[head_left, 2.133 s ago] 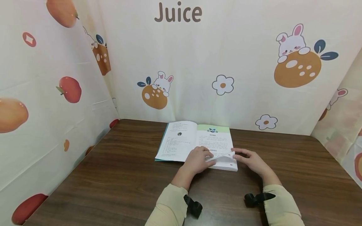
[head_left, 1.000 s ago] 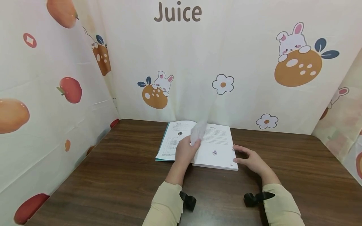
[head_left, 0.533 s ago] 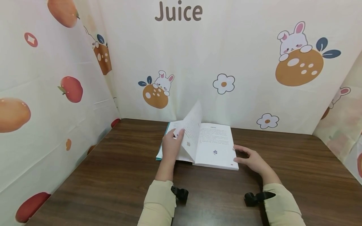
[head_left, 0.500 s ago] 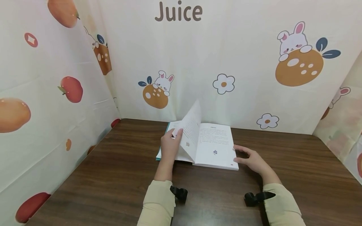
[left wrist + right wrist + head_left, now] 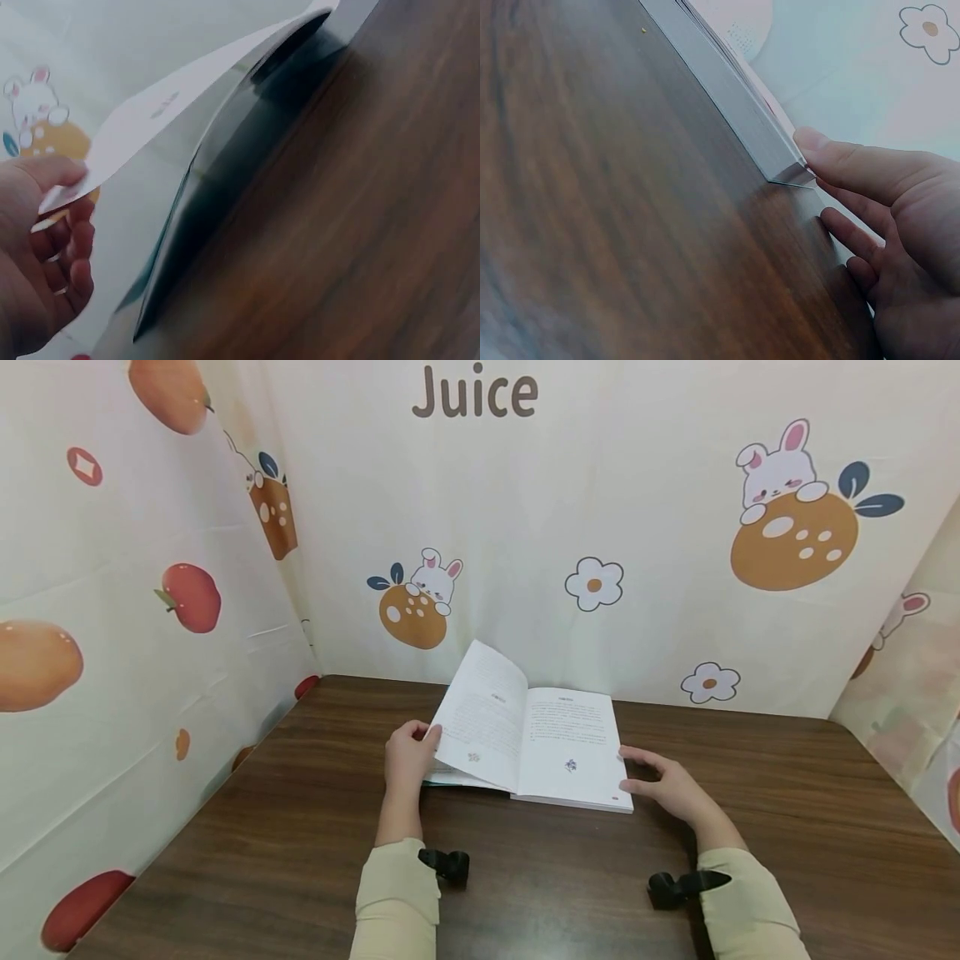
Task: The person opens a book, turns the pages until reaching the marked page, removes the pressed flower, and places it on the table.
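An open book (image 5: 570, 743) lies at the back of the table, its right-hand pages flat and printed with text and a small flower. My left hand (image 5: 408, 756) pinches the outer edge of a raised page (image 5: 483, 718) between thumb and fingers, and the page slants over the left side. In the left wrist view the thumb (image 5: 56, 172) lies on that page, above the book's dark cover (image 5: 217, 172). At the book's right edge is my right hand (image 5: 667, 785), fingers relaxed. The right wrist view has its thumb (image 5: 832, 154) at the corner of the page block (image 5: 735, 97).
The brown wooden table (image 5: 285, 860) extends around the book on both sides and in front. Right behind the book hangs a pale printed curtain (image 5: 510, 510), with another curtain side (image 5: 112, 693) along the left. Black wrist cameras (image 5: 447, 867) sit on both cuffs.
My left hand has turned a page from the right side over the spine to the left, moving leftward with it. A different right-hand page now shows. My right hand has stayed in place.
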Demonstrator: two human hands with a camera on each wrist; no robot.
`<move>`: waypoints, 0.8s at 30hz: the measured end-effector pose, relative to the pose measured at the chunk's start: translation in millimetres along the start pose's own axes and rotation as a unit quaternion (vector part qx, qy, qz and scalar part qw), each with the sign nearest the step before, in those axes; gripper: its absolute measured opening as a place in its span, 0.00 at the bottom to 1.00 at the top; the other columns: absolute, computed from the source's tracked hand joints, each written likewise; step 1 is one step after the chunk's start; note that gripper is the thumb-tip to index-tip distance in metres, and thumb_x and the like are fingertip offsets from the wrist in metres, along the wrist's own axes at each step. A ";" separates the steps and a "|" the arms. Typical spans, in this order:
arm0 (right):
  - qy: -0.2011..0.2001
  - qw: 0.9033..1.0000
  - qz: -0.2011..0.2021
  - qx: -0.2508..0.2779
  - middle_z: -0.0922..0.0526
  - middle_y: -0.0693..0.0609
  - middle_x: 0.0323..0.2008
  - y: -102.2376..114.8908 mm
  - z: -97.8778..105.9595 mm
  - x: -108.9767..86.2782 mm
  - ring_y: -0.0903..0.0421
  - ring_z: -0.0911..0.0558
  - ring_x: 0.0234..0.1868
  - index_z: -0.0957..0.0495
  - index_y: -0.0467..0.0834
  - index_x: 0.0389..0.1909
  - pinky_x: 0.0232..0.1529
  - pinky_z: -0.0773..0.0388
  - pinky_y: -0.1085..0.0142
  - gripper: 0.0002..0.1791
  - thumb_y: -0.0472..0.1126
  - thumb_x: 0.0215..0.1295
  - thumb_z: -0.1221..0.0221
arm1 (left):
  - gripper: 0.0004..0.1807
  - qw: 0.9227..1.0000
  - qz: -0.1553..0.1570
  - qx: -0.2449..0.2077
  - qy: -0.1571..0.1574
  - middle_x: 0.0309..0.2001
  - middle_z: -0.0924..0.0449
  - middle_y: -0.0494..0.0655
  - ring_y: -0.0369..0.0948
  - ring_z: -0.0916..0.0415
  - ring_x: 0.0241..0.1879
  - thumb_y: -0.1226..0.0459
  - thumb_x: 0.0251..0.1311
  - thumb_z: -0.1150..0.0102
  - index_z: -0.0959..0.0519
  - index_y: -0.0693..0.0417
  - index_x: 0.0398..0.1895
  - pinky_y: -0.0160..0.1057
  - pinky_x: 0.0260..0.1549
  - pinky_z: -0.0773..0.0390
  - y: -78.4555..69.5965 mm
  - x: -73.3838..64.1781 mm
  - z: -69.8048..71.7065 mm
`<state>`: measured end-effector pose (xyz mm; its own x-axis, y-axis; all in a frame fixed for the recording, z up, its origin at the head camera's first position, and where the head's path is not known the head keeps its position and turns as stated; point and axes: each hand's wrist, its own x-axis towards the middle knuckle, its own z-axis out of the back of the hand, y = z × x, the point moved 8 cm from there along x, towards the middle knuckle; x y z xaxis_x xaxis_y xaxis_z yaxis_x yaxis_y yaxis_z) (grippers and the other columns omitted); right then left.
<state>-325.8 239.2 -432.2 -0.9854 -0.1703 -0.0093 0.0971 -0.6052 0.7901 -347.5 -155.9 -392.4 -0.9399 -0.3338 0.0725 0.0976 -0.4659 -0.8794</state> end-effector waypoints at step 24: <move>0.000 1.000 -0.003 0.003 0.38 0.38 0.65 0.0 -0.1 -0.7 0.36 0.45 0.65 0.31 0.42 0.61 0.57 0.50 0.36 0.36 0.54 0.52 0.35 | 0.14 0.972 -0.002 0.232 0.043 0.40 0.28 0.56 0.55 0.38 0.48 0.61 0.51 0.41 0.27 0.59 0.38 0.53 0.45 0.37 12.2 0.8 -7.9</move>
<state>-325.0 239.3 -432.3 -0.9859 -0.1665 -0.0137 0.0907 -0.6022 0.7932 -349.7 -155.4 -406.7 -0.9627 -0.2698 0.0185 0.2115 -0.7938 -0.5703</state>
